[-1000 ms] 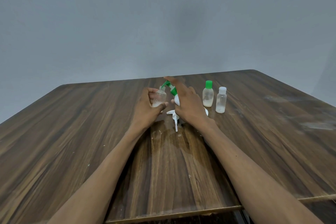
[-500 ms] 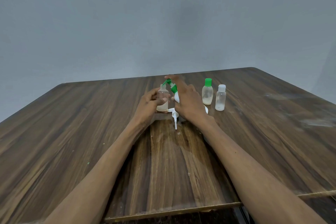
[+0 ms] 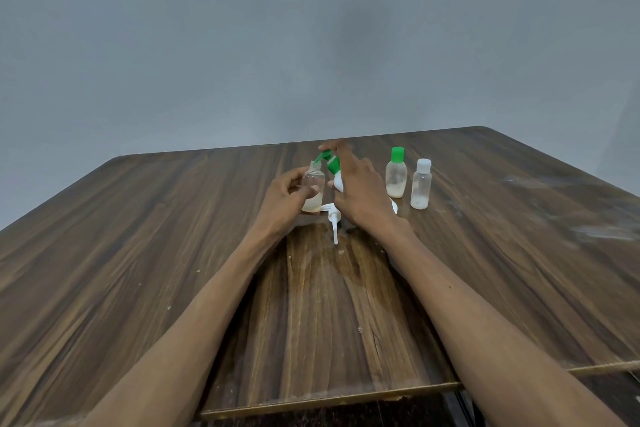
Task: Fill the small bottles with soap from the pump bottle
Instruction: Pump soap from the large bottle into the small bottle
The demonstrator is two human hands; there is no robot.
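We work at a wooden table point(image 3: 138, 253) that fills the lower two thirds of the frame under a plain grey wall point(image 3: 311, 28); near the frame's middle our right hand point(image 3: 360, 196) is curled round the white pump bottle point(image 3: 338, 182), tipping it left so its green nozzle point(image 3: 325, 158) points down at the mouth of the open small bottle point(image 3: 313, 189); our left hand point(image 3: 284, 199) grips that bottle with thumb in front and fingers behind. A second ago we held this small bottle tilted toward the nozzle; now it stands upright, its base on or just above the table, with a pale layer of soap in its bottom third; we judge this fill is ending or pausing, though the bottle is far from full. Right of centre stand the green-capped bottle point(image 3: 396, 173) and, just beside it, the white-capped bottle point(image 3: 420, 184), both closed, unmoved, each with a little soap at the bottom; so we judge two are done and this is the last. Below the hands lies a loose white pump head point(image 3: 333, 220); its tube points toward the bottom of the frame; a wet patch point(image 3: 339, 260) darkens the wood there, so spills are a risk.
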